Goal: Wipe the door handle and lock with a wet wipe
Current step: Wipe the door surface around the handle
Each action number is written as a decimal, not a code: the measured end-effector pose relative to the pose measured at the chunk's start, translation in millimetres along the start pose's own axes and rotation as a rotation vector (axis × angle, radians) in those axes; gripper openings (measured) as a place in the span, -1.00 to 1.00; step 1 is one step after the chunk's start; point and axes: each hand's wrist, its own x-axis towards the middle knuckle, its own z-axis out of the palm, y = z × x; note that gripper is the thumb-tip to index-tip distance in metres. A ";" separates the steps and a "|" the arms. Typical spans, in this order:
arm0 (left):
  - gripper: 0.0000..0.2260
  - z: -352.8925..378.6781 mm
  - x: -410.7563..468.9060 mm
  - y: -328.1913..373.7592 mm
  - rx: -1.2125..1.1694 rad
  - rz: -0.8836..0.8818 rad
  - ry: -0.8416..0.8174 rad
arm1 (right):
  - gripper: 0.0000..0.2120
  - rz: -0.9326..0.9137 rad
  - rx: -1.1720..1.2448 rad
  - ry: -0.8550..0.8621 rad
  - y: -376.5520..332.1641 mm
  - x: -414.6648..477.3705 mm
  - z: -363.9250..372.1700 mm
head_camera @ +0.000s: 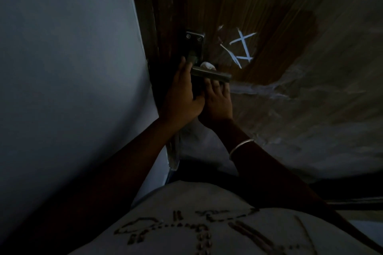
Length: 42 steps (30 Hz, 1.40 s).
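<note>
As 2 hands (182, 93) (217, 101) flank 1 handle (211, 75), 1 wipe (207, 65) shows abv.

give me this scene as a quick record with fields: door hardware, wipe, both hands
door: brown wooden door, white chalk marks right of the plate
lock: metal lock plate, two screws at its top
handle: lever handle, pointing right
wipe: white wet wipe, showing just above the lever
left: left hand, fingers straight, against the plate by the lever's base
right: right hand, under the lever, fingertips hidden behind it; grip unclear
wrist: bangle on the right
light: dim
</note>
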 end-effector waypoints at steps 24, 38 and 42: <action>-0.29 -1.2 -4.3 0.0 0.058 0.055 -0.018 | -0.45 -0.152 -0.175 0.125 34.8 13.7 -8.1; -0.28 -2.5 -6.2 0.8 0.083 0.064 -0.019 | -0.43 -0.316 -0.320 0.157 63.6 18.7 -16.4; -0.27 -3.5 -6.7 1.7 0.072 0.057 -0.026 | -0.45 -0.425 -0.420 0.131 72.3 16.2 -14.4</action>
